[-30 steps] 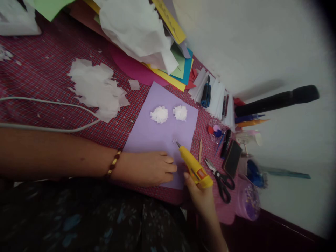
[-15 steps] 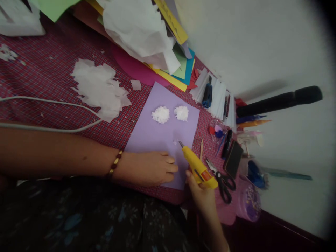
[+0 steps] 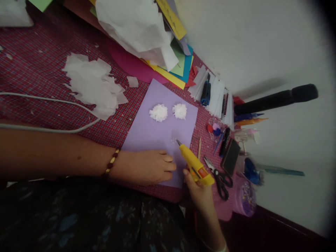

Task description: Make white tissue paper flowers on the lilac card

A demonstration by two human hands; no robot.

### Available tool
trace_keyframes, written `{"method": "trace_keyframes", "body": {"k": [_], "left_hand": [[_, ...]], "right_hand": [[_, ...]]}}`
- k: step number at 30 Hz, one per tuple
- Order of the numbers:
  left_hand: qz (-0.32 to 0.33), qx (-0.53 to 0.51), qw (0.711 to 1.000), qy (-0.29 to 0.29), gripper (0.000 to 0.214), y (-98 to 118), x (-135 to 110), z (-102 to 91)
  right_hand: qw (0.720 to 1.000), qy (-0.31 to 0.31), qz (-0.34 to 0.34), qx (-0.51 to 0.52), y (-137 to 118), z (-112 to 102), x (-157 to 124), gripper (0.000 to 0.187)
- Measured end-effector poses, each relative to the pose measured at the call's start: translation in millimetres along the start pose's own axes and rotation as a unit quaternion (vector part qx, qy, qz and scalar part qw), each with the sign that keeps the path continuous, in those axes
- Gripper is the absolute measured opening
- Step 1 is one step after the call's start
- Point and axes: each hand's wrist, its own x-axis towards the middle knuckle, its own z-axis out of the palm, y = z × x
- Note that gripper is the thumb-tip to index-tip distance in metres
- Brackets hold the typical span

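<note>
A sheet of purple paper [image 3: 143, 134] lies on the checked cloth. My left hand [image 3: 147, 167] rests palm down on its lower part, fingers stretched out, holding nothing. My right hand [image 3: 201, 190] is wrapped around a yellow glue gun [image 3: 193, 161], whose tip points up and left. Beside that tip is a small ring of clear glue [image 3: 173, 140] on the paper. Two white fluffy paper clusters, one on the left [image 3: 159, 112] and one on the right [image 3: 180, 111], sit on the upper part of the sheet.
Cut white tissue pieces [image 3: 91, 84] lie left of the sheet, above a white cable [image 3: 52, 99]. Crumpled white paper [image 3: 133, 31] covers coloured sheets at the back. To the right are scissors [image 3: 219, 176], a blue cutter [image 3: 206, 91], and a tub of beads [image 3: 246, 197] near the wall.
The glue trace beside the nozzle now shows as a fuller ring. My left hand stays flat on the sheet. The whole view has shifted slightly.
</note>
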Motion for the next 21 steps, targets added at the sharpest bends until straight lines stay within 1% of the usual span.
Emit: {"method": "trace_keyframes", "body": {"k": [3, 5, 8, 10, 14, 21], "left_hand": [[-0.008, 0.000, 0.999, -0.039, 0.010, 0.6, 1.0, -2.9], [-0.010, -0.002, 0.999, -0.050, 0.010, 1.1, 1.5, -4.5], [-0.011, -0.005, 0.999, -0.032, 0.009, 1.5, 1.5, -4.6], [-0.007, -0.009, 1.000, -0.015, 0.009, 1.3, 1.3, -3.6], [-0.002, -0.012, 1.000, 0.017, 0.010, 0.5, 1.0, -2.2], [-0.010, -0.015, 1.000, -0.009, 0.007, 2.1, 1.8, -6.9]], "right_hand": [[1.000, 0.006, 0.012, 0.002, -0.7, -1.5, -1.5, 0.021], [1.000, -0.004, 0.015, 0.007, 0.4, -2.4, -2.5, 0.021], [0.999, -0.027, 0.014, 0.020, 1.4, -2.6, -2.9, 0.026], [0.999, -0.027, 0.020, 0.030, 0.2, -1.9, -2.0, 0.029], [0.999, -0.015, 0.030, 0.036, -4.3, -0.7, 0.7, 0.023], [1.000, 0.000, 0.014, -0.009, -1.2, -4.7, -2.1, 0.021]]}}
